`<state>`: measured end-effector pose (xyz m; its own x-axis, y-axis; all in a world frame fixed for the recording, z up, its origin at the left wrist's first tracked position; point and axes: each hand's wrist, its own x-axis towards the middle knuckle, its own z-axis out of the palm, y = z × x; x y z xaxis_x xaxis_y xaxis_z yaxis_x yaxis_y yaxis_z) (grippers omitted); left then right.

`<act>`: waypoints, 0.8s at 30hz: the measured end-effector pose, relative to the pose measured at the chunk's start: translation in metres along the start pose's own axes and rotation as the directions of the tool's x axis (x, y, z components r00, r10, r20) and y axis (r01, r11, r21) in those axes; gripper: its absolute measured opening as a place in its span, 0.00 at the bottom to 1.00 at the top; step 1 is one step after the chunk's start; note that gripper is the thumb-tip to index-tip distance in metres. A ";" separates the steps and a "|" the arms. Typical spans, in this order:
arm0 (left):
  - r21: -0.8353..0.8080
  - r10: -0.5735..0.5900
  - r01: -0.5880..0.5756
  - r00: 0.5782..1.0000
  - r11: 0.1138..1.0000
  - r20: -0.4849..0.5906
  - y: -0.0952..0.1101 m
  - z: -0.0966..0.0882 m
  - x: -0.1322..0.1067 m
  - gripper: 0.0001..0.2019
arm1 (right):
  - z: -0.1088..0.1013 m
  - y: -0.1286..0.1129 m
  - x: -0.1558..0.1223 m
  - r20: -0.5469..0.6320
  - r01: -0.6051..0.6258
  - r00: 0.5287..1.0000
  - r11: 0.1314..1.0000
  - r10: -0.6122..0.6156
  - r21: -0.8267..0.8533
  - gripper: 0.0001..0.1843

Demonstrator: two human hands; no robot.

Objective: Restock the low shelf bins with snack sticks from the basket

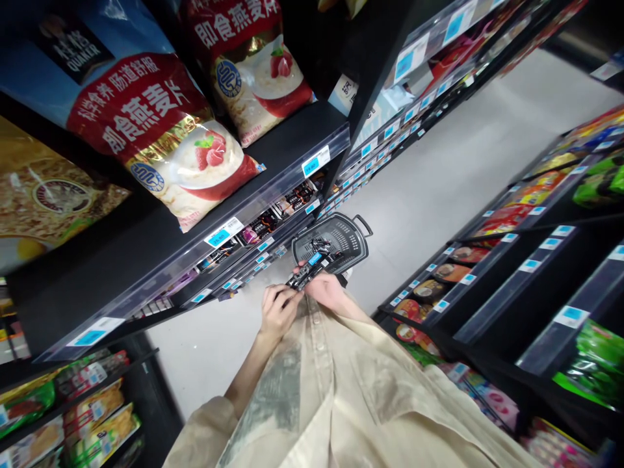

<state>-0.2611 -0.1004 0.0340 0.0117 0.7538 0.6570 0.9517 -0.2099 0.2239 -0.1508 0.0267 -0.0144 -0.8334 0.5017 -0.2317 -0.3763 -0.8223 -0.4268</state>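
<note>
Close to my body, my left hand point(280, 307) pinches the near end of a bundle of small black-and-clear pieces point(303, 275), perhaps price-tag holders. A blue-and-white label point(314, 259) shows on the bundle's far end. My right hand point(327, 290) supports the same bundle from the other side, its fingers curled round it and partly hidden. Beyond both hands is a dark grey shopping basket point(358, 250) with a slotted bottom and a raised handle. More dark pieces seem to lie in it, but they blur together with the bundle.
On the left, a black shelf point(292, 138) carries large bags of instant oatmeal point(209, 156), with price labels point(224, 233) along its edge. Shelves of packaged food point(458, 273) line the right side. A pale floor aisle point(439, 156) runs between. Another rack point(97, 416) stands lower left.
</note>
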 end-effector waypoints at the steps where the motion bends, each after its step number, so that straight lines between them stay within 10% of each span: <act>1: -0.043 -0.058 0.057 0.998 0.997 -0.021 0.001 0.001 0.001 0.13 | -0.001 0.001 0.000 -0.004 0.026 1.000 1.000 -0.026 -0.015 0.20; 7: -0.155 -0.360 0.364 0.931 0.918 0.056 -0.002 0.003 0.002 0.07 | -0.008 0.006 0.003 -0.094 0.094 0.989 0.971 -0.117 -0.221 0.15; 18: -0.079 -0.417 0.443 0.881 0.893 0.222 -0.016 0.010 -0.012 0.17 | -0.008 0.016 0.009 -0.160 0.078 0.975 0.914 -0.153 -0.398 0.21; 24: 0.189 -0.549 0.520 0.818 0.833 0.171 -0.089 -0.028 -0.034 0.16 | -0.015 0.013 0.010 -0.184 -0.105 0.982 0.931 0.042 -0.349 0.20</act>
<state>-0.3552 -0.1246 0.0120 -0.4609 0.8383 0.2913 0.8569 0.3349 0.3919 -0.1580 0.0245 -0.0351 -0.7599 0.5078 -0.4058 -0.1223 -0.7248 -0.6780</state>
